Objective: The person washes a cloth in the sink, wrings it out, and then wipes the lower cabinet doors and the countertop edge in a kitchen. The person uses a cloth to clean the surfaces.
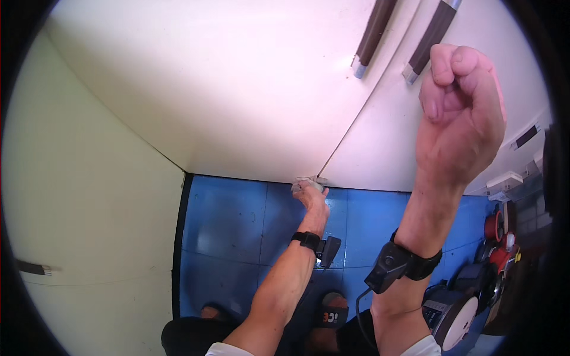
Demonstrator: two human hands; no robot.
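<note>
My left hand [310, 193] is low down, shut on a crumpled pale cloth [307, 182] that touches the bottom edge of a white cabinet door [249, 111], by the seam between two doors. My right hand [463, 98] is raised at the right with its fingers curled, in front of the neighbouring white door [378, 147]; nothing shows in it. Dark door handles with silvery ends, a first [378, 31] and a second [429, 42], run along either side of the seam. Each wrist bears a black strap with a small device.
A cream panel [98, 187] with another dark handle [33, 267] stands at the left. The floor has blue tiles [222, 218]. At the lower right are a round-lidded appliance [458, 318] and several pots, one of them red [493, 226]. My feet in sandals are below.
</note>
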